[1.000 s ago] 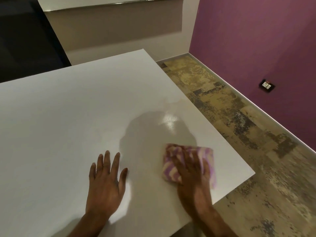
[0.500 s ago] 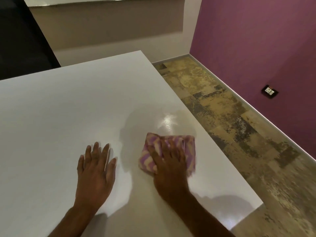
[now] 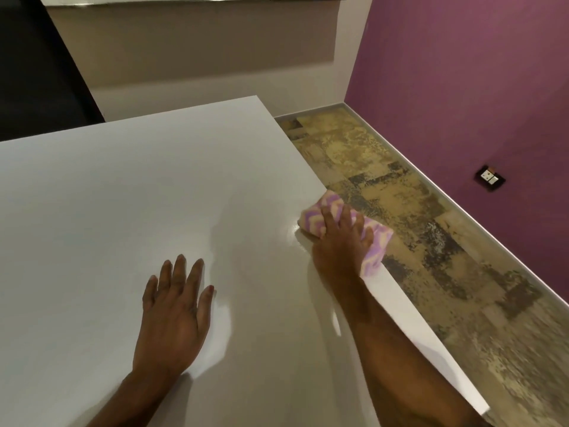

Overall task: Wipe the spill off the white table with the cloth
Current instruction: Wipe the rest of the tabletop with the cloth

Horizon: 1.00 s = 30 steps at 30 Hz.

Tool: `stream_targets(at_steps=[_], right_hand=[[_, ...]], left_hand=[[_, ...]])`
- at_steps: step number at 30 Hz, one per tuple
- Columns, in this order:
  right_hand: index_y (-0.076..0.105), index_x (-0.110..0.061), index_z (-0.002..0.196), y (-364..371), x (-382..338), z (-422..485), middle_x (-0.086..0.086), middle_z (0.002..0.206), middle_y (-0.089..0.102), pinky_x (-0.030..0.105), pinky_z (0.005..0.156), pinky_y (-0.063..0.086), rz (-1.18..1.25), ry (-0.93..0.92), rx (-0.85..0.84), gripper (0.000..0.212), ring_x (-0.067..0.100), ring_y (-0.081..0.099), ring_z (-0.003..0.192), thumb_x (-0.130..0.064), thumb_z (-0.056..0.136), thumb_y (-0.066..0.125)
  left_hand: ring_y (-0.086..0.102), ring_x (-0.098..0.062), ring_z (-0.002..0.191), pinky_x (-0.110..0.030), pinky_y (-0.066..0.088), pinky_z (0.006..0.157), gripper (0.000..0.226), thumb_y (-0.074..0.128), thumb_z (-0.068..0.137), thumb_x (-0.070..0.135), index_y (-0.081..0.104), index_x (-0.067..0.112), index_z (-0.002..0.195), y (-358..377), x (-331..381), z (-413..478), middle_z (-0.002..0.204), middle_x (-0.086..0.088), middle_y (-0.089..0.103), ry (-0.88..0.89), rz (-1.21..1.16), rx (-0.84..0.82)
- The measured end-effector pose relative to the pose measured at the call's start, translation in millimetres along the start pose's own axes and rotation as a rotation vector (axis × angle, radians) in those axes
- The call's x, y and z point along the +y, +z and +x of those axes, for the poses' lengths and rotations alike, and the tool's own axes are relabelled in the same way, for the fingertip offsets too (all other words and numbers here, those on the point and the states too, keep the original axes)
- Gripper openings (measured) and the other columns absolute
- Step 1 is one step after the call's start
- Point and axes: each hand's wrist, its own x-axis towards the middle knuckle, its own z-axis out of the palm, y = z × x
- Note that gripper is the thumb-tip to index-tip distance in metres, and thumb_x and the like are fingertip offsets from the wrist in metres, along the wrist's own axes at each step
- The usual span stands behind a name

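A folded cloth point(image 3: 320, 214) with purple and cream zigzag stripes lies at the right edge of the white table point(image 3: 123, 195), partly hanging over it. My right hand point(image 3: 338, 241) presses down on the cloth, fingers spread over its top. My left hand point(image 3: 175, 309) rests flat on the table to the left, fingers apart, holding nothing. A faint wet sheen point(image 3: 292, 238) shows on the table just left of the cloth.
The table's right edge point(image 3: 409, 318) runs diagonally beside a mottled tan floor point(image 3: 431, 241). A purple wall point(image 3: 462, 87) with a socket point(image 3: 489, 177) stands at the right. A beige wall point(image 3: 200, 57) and a dark panel point(image 3: 37, 72) are behind the table.
My right hand has slid the cloth away from me and to the right, up to the table's right edge. My left hand stays flat on the table.
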Motion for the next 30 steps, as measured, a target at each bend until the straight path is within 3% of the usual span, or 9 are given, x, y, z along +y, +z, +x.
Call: stream_targets(at_steps=[3, 7, 13, 17, 21, 24, 26, 30], right_hand=[[0.027, -0.039, 0.158, 9.5, -35.6, -1.6, 0.002, 0.168, 0.026, 0.056, 0.124, 0.004, -0.003, -0.141, -0.037, 0.060, 0.031, 0.016, 0.156, -0.028, 0.101, 0.042], [0.045, -0.031, 0.151, 17.8, -72.4, -33.3, 0.007, 0.163, 0.039, 0.057, 0.125, 0.012, 0.016, -0.383, -0.029, 0.055, 0.034, 0.030, 0.151, -0.029, 0.096, 0.044], [0.042, -0.033, 0.153, 15.8, -55.5, -119.1, 0.003, 0.160, 0.044, 0.058, 0.123, 0.021, 0.034, -0.577, -0.074, 0.071, 0.032, 0.037, 0.150, -0.036, 0.087, 0.067], [0.040, -0.034, 0.155, -5.5, -3.4, -157.5, -0.003, 0.163, 0.035, 0.046, 0.125, 0.012, 0.043, -0.549, -0.074, 0.085, 0.030, 0.024, 0.153, -0.035, 0.075, 0.071], [0.043, -0.034, 0.153, -27.1, 28.8, -112.2, 0.006, 0.163, 0.038, 0.057, 0.122, 0.017, 0.057, -0.250, -0.044, 0.073, 0.035, 0.032, 0.151, -0.016, 0.084, 0.059], [0.035, -0.039, 0.154, -23.5, 10.2, -62.9, 0.005, 0.163, 0.032, 0.057, 0.123, 0.013, 0.009, -0.056, -0.059, 0.058, 0.032, 0.022, 0.151, -0.034, 0.099, 0.055], [0.032, -0.040, 0.155, -12.5, -10.5, -47.2, 0.006, 0.163, 0.029, 0.058, 0.121, 0.016, -0.047, -0.086, -0.088, 0.060, 0.033, 0.021, 0.150, -0.040, 0.100, 0.053], [0.036, -0.036, 0.156, -1.6, -50.0, -66.8, 0.007, 0.165, 0.033, 0.059, 0.123, 0.011, -0.063, -0.250, -0.068, 0.061, 0.035, 0.028, 0.151, -0.030, 0.097, 0.050]], left_hand=[[0.031, -0.039, 0.154, -0.057, 0.025, 0.124, 0.066, 0.018, 0.104, 0.046, 0.042, 0.013, 0.156, 1.5, -1.8, -0.1, 0.163, -0.020, 0.038, 0.009, 0.018, 0.012], [0.032, -0.038, 0.154, -0.056, 0.025, 0.124, 0.061, 0.022, 0.105, 0.039, 0.042, 0.012, 0.156, 2.9, -1.1, 0.6, 0.162, -0.019, 0.039, -0.004, 0.009, 0.033], [0.033, -0.037, 0.153, -0.056, 0.025, 0.125, 0.060, 0.020, 0.104, 0.030, 0.039, 0.008, 0.157, 2.4, -2.0, -2.0, 0.162, -0.019, 0.040, -0.005, -0.009, 0.058], [0.034, -0.038, 0.153, -0.056, 0.026, 0.124, 0.060, 0.022, 0.104, 0.031, 0.043, 0.009, 0.155, 2.1, -1.9, -1.2, 0.161, -0.020, 0.041, -0.013, -0.013, 0.056], [0.031, -0.037, 0.154, -0.054, 0.024, 0.125, 0.059, 0.021, 0.105, 0.032, 0.041, 0.010, 0.156, 5.9, -4.3, -0.4, 0.163, -0.019, 0.039, -0.005, -0.001, 0.052], [0.029, -0.036, 0.155, -0.053, 0.021, 0.126, 0.058, 0.020, 0.106, 0.032, 0.039, 0.012, 0.157, 8.6, -6.3, 0.3, 0.164, -0.017, 0.037, -0.010, 0.021, 0.047], [0.029, -0.036, 0.155, -0.052, 0.021, 0.126, 0.058, 0.020, 0.106, 0.032, 0.039, 0.012, 0.157, 9.3, -6.4, 0.2, 0.164, -0.017, 0.037, -0.010, 0.021, 0.047], [0.032, -0.037, 0.154, -0.053, 0.022, 0.126, 0.058, 0.019, 0.105, 0.033, 0.041, 0.013, 0.155, 9.9, -6.4, 0.7, 0.162, -0.018, 0.039, -0.015, 0.012, 0.055]])
